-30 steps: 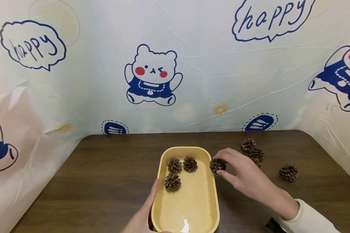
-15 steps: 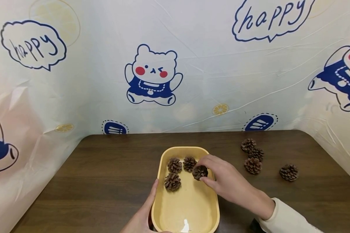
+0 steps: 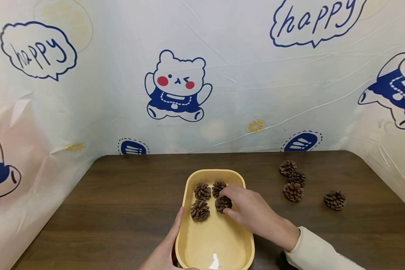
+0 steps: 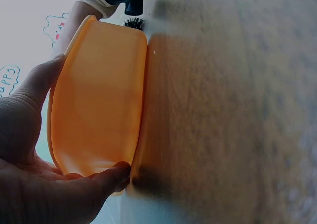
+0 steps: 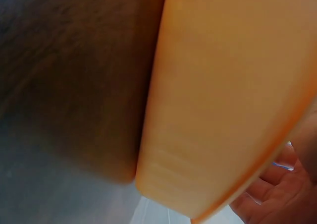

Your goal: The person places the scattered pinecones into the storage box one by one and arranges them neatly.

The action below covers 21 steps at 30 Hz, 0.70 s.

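A yellow rectangular tray (image 3: pixel 222 245) with rounded corners sits on the table. My left hand (image 3: pixel 163 251) grips its near left corner; in the left wrist view the thumb lies along the rim and the fingers (image 4: pixel 111 178) wrap the outer wall. Inside the tray, my right hand (image 3: pixel 254 213) pinches a brown pine cone (image 3: pixel 223 205) between thumb and fingers, low over the floor. Three others lie in the tray's far half: one pine cone (image 3: pixel 202 191) at far left, another pine cone (image 3: pixel 218 188) beside it, partly overlapped by the hand, and a third pine cone (image 3: pixel 200 210) nearer me.
On the dark wooden table (image 3: pixel 128 202), a cluster of three pine cones (image 3: pixel 293 192) lies right of the tray, with a single pine cone (image 3: pixel 335 200) farther right. A printed cloth (image 3: pixel 236 93) with bear drawings surrounds the table's back and sides.
My right hand has carried its pine cone leftward from the tray's right rim to a spot inside, right of the nearer cone. My left hand keeps its grip on the tray.
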### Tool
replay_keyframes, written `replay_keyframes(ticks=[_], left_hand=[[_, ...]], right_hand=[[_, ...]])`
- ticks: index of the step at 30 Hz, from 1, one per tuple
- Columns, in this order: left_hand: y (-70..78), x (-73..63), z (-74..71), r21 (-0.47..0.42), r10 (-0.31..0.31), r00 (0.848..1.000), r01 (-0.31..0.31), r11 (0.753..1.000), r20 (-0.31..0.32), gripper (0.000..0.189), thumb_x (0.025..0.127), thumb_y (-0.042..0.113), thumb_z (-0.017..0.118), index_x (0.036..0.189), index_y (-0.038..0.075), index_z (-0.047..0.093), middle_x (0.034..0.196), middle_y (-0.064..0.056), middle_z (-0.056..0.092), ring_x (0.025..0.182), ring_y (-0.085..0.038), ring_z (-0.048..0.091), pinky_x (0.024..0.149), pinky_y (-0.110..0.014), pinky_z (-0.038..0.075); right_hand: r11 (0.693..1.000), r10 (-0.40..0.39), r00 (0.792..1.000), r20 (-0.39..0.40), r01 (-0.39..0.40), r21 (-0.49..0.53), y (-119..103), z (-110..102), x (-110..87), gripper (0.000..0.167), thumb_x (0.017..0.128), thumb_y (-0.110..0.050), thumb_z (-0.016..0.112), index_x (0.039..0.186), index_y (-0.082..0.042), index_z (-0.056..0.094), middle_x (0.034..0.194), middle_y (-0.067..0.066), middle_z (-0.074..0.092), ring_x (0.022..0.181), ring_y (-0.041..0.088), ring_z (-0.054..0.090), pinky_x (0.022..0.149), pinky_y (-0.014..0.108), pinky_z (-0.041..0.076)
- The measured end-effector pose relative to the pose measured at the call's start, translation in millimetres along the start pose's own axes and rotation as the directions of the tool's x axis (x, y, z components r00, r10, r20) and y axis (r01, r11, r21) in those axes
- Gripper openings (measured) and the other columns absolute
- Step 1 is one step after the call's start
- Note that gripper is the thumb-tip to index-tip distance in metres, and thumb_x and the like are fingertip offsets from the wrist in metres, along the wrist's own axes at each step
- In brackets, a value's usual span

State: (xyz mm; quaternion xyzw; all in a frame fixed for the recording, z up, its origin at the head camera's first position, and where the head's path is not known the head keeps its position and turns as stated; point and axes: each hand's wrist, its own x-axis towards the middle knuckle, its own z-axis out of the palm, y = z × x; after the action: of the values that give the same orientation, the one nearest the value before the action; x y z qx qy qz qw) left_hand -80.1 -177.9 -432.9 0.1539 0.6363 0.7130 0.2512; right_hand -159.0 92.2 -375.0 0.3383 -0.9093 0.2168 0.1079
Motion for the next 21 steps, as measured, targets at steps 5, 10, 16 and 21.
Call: replay_keyframes(ticks=[5, 10, 16, 21], left_hand=[[0.1, 0.3, 0.1, -0.015, -0.002, 1.0, 0.002, 1.0, 0.008, 0.133, 0.091, 0.012, 0.082, 0.162, 0.037, -0.028, 0.171, -0.031, -0.013, 0.138, -0.034, 0.049, 0.099, -0.032, 0.056], [0.8, 0.1, 0.8, -0.008, 0.005, 1.0, -0.005, 1.0, 0.004, 0.134, 0.091, 0.01, 0.082, 0.163, 0.035, -0.028, 0.17, -0.032, -0.011, 0.137, -0.034, 0.051, 0.099, -0.032, 0.056], [1.2, -0.2, 1.3, -0.001, -0.006, 1.0, 0.006, 1.0, -0.005, 0.134, 0.09, 0.01, 0.082, 0.163, 0.035, -0.028, 0.17, -0.033, -0.01, 0.135, -0.034, 0.053, 0.098, -0.032, 0.057], [1.9, 0.2, 0.9, -0.011, -0.015, 1.0, 0.015, 1.0, -0.006, 0.134, 0.091, 0.011, 0.082, 0.162, 0.034, -0.029, 0.171, -0.032, -0.01, 0.135, -0.034, 0.053, 0.099, -0.033, 0.057]], right_hand=[[1.0, 0.007, 1.0, 0.019, -0.006, -0.022, -0.7, 5.2, 2.7, 0.032, 0.085, -0.011, 0.087, 0.113, -0.01, 0.072, 0.119, 0.009, 0.075, 0.108, 0.025, 0.072, 0.087, 0.043, 0.062], [0.999, 0.028, 0.999, 0.037, -0.026, -0.034, -1.0, 9.1, 4.6, 0.032, 0.084, -0.011, 0.087, 0.112, -0.008, 0.072, 0.118, 0.007, 0.075, 0.105, 0.023, 0.072, 0.086, 0.042, 0.062], [0.997, 0.062, 0.995, 0.075, -0.059, -0.05, -1.5, 10.8, 7.2, 0.032, 0.085, -0.011, 0.086, 0.114, -0.008, 0.072, 0.117, 0.007, 0.074, 0.1, 0.023, 0.072, 0.082, 0.043, 0.062], [0.996, 0.079, 0.991, 0.107, -0.074, -0.056, -2.9, 10.5, 9.2, 0.033, 0.086, -0.012, 0.086, 0.116, -0.007, 0.072, 0.114, 0.006, 0.074, 0.095, 0.022, 0.071, 0.077, 0.042, 0.061]])
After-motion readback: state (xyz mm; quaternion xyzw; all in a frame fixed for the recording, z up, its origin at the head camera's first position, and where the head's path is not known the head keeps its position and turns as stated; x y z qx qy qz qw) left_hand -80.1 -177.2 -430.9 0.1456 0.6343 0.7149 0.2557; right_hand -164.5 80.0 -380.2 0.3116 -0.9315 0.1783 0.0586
